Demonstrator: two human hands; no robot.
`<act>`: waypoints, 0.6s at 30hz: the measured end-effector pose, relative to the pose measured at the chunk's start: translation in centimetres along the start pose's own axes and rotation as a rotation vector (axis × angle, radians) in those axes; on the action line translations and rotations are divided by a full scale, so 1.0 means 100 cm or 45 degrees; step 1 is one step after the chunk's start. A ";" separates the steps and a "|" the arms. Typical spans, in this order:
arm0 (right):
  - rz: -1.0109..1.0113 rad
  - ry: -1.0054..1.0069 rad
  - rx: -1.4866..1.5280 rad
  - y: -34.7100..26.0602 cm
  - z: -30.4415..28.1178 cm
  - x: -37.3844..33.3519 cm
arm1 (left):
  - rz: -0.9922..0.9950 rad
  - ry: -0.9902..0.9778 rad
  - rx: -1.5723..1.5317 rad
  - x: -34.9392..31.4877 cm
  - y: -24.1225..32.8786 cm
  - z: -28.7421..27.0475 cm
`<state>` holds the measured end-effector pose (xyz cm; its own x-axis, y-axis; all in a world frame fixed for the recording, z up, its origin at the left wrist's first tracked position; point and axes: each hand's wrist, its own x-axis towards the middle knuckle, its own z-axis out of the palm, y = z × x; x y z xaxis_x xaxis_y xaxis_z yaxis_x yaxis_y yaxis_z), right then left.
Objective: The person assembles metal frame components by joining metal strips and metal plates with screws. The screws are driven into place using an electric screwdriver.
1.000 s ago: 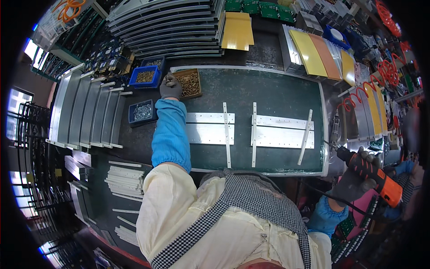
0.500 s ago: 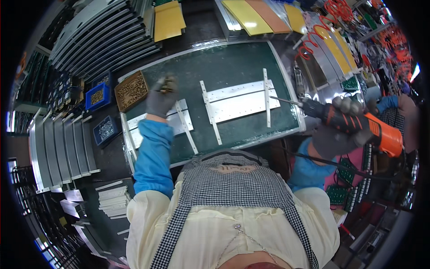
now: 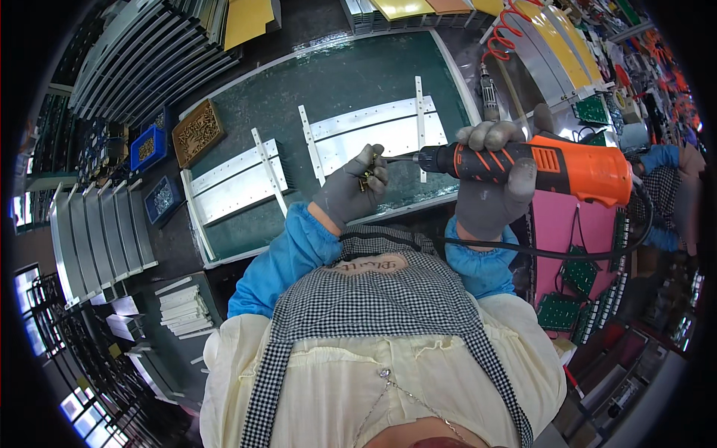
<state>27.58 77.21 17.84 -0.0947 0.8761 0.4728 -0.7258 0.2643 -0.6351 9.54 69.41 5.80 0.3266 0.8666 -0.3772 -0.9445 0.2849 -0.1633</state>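
Head view: right hand (image 3: 497,183) clamped round the orange drill (image 3: 556,168) body, rigid and likely hefty, held over the green mat (image 3: 358,82)'s near edge; left hand (image 3: 351,190) fingers pinched on small screws (image 3: 366,178) at the bit, slippery, easily dropped.

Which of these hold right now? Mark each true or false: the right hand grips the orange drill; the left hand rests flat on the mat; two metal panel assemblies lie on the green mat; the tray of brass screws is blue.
1. The grey-gloved right hand grips the orange and black power drill. True.
2. The grey-gloved left hand rests flat on the mat. False: it is raised, pinching small screws at the drill's bit tip.
3. Two silver metal panel assemblies lie on the green work mat. True.
4. The tray of brass screws is blue. False: it is brown; blue bins sit beside it.
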 end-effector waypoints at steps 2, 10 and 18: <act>0.031 0.028 -0.001 0.001 -0.004 0.000 | 0.006 -0.034 0.029 0.002 -0.007 -0.002; 0.086 0.083 0.044 0.000 -0.024 0.006 | 0.112 -0.033 -0.033 0.005 -0.024 -0.002; 0.087 0.190 -0.019 -0.002 -0.039 0.012 | 0.191 -0.036 0.095 0.017 -0.041 -0.002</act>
<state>30.26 79.73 16.18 -0.0402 0.9421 0.3329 -0.7109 0.2071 -0.6721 13.97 69.61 5.69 0.1818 0.9126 -0.3663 -0.9829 0.1802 -0.0390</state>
